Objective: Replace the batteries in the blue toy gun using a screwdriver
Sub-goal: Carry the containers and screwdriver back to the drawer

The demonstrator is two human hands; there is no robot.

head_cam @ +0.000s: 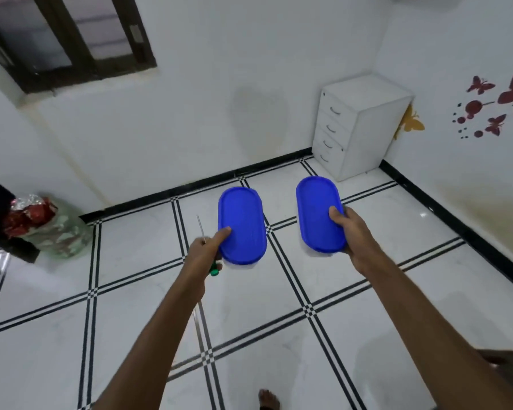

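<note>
From the head view, the left hand (203, 250) grips a blue-lidded container (242, 224) at its near end with the thumb on the lid, and also holds a screwdriver (205, 247) whose metal shaft points up and green handle end shows below the hand. The right hand (354, 232) grips a second blue-lidded container (319, 211) the same way, both held apart above the white tiled floor (279, 335). A white drawer cabinet (356, 125) stands in the corner, and the toy gun is nowhere visible.
</note>
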